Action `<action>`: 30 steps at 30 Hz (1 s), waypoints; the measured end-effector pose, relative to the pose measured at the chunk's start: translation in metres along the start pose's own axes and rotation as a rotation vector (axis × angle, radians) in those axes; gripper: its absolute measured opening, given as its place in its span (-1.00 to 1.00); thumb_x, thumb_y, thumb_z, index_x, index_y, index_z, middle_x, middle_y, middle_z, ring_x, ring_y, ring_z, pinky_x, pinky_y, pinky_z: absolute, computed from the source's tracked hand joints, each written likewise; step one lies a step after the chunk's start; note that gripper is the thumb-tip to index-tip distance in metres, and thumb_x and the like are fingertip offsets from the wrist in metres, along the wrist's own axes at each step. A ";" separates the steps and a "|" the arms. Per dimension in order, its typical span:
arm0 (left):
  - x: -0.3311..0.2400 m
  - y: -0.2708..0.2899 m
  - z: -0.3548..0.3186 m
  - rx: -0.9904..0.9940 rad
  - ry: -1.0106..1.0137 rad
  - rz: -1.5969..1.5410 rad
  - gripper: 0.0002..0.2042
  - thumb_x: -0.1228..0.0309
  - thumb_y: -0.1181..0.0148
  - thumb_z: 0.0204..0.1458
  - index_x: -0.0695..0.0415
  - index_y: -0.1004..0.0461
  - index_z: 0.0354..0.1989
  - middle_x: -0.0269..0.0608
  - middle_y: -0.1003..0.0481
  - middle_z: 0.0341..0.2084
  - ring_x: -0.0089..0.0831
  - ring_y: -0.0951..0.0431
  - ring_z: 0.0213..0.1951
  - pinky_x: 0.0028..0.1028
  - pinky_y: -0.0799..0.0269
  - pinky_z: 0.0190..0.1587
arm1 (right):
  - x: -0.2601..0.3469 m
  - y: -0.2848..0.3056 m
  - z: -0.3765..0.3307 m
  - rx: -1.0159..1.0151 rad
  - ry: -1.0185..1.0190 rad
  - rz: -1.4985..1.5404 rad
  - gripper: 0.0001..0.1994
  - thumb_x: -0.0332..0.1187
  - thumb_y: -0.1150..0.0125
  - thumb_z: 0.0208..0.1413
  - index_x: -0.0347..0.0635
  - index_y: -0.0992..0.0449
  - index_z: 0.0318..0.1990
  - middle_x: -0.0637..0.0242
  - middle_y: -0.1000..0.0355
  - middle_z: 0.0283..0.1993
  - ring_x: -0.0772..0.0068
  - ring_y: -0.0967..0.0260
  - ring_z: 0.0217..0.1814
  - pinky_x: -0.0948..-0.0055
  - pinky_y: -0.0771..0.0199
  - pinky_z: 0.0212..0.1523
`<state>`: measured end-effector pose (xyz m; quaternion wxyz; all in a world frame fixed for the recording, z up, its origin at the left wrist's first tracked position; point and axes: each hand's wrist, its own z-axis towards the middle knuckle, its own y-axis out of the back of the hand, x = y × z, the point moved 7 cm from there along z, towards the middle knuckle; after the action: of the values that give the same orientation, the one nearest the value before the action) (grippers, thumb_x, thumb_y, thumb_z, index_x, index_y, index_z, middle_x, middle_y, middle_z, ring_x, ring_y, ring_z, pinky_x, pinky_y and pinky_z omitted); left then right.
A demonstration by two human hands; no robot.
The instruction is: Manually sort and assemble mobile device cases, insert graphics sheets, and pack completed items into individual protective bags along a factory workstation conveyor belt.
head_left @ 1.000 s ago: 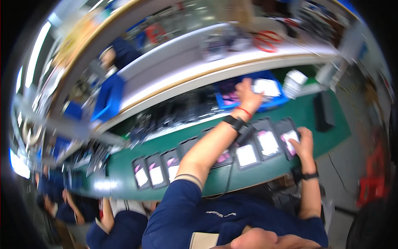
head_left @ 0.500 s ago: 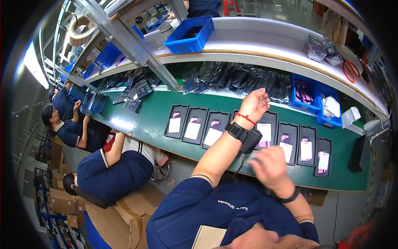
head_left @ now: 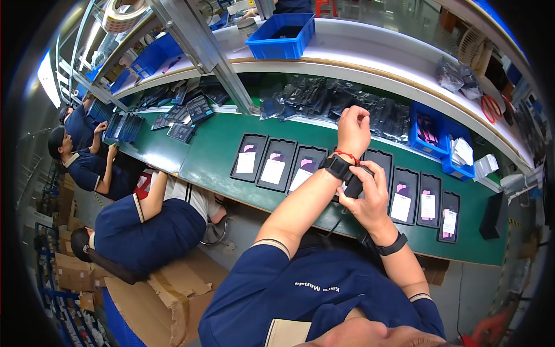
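Observation:
My left hand [head_left: 354, 134] is raised over the far side of the green bench, its fingers loosely curled in and nothing seen in them. Round that wrist run a red cord bracelet [head_left: 347, 155] and a black strap [head_left: 335, 166] carrying a black box-shaped device [head_left: 354, 185]. My right hand [head_left: 373, 202], with a black band on its own wrist, grips this device between thumb and fingers. Beneath both hands, a row of shallow black trays [head_left: 270, 186] holds pink-and-dark flat pieces and white printed cards [head_left: 428, 206]. My arms partly hide the middle trays.
Dark plastic-wrapped packets [head_left: 329, 95] line the bench's back below a white shelf. Blue bins [head_left: 428, 149] stand at the right back, and a black upright block [head_left: 493, 215] at the right end. Another blue bin [head_left: 281, 41] sits on the shelf. Seated co-workers [head_left: 150, 231] are at left.
My right hand has come up and closed on the device at my left wrist. The left hand's fingers have curled in more. The whole view has shifted slightly.

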<state>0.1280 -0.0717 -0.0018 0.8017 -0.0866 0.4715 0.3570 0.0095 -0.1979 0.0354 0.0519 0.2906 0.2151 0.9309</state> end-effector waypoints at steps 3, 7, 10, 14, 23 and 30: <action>-0.036 0.008 0.000 0.072 -0.300 0.345 -0.89 0.59 -0.09 -0.16 0.17 -0.37 -0.42 -0.14 -0.41 -0.51 -0.25 -0.46 -0.45 -0.38 -0.41 -0.38 | -0.003 0.002 0.001 -0.055 0.003 0.011 -0.47 -0.50 -0.41 -0.45 -0.24 -0.42 -0.15 0.06 -0.28 -0.10 0.09 -0.33 -0.10 0.30 -0.43 -0.10; -0.050 -0.004 -0.019 0.293 -0.619 0.688 -0.90 0.55 -0.04 -0.16 0.17 -0.37 -0.41 -0.13 -0.41 -0.55 -0.15 -0.46 -0.42 -0.30 -0.41 -0.38 | -0.013 0.003 0.000 -0.113 -0.099 0.025 -0.49 -0.45 -0.41 -0.47 -0.24 -0.42 -0.20 0.11 -0.31 -0.13 0.13 -0.34 -0.12 0.31 -0.42 -0.13; -0.016 0.013 -0.008 0.272 -0.015 0.188 -0.94 0.52 -0.06 0.00 0.20 -0.42 -0.36 -0.16 -0.48 -0.58 -0.30 -0.52 -0.44 -0.40 -0.42 -0.45 | -0.006 0.002 -0.001 -0.078 -0.104 0.097 -0.51 -0.46 -0.40 -0.47 -0.26 -0.41 -0.21 0.08 -0.30 -0.15 0.11 -0.33 -0.10 0.31 -0.40 -0.11; 0.030 -0.015 -0.034 0.233 1.050 -1.139 -0.89 0.47 -0.05 0.09 0.20 -0.35 -0.24 -0.20 -0.43 -0.48 -0.46 -0.43 -0.52 -0.53 -0.42 -0.49 | 0.002 -0.010 -0.003 -0.075 -0.074 0.123 -0.52 -0.47 -0.39 -0.46 -0.27 -0.40 -0.22 0.04 -0.28 -0.16 0.06 -0.31 -0.12 0.29 -0.39 -0.12; 0.001 0.030 -0.002 0.102 0.262 -0.195 -0.93 0.47 -0.12 0.00 0.21 -0.43 -0.40 -0.25 -0.46 -0.59 -0.47 -0.47 -0.53 -0.49 -0.40 -0.47 | -0.005 -0.025 -0.015 0.051 -0.084 0.159 -0.44 -0.35 -0.48 -0.41 -0.27 -0.38 -0.15 -0.03 -0.27 -0.07 -0.02 -0.29 -0.01 0.25 -0.39 -0.06; -0.010 0.142 0.036 0.271 -0.465 0.490 -0.95 0.50 -0.19 -0.13 0.20 -0.47 -0.49 -0.10 -0.47 -0.53 -0.15 -0.50 -0.41 -0.34 -0.40 -0.33 | -0.028 0.004 0.005 0.400 -0.112 -0.139 -0.34 -0.31 -0.41 -0.30 -0.23 -0.27 0.05 -0.11 -0.12 0.14 -0.15 -0.08 0.19 0.12 -0.18 0.15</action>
<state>0.0575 0.0439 0.0539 0.7823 0.2195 0.3262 0.4832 0.0352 -0.2057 0.0259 0.0692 0.3310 0.4120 0.8461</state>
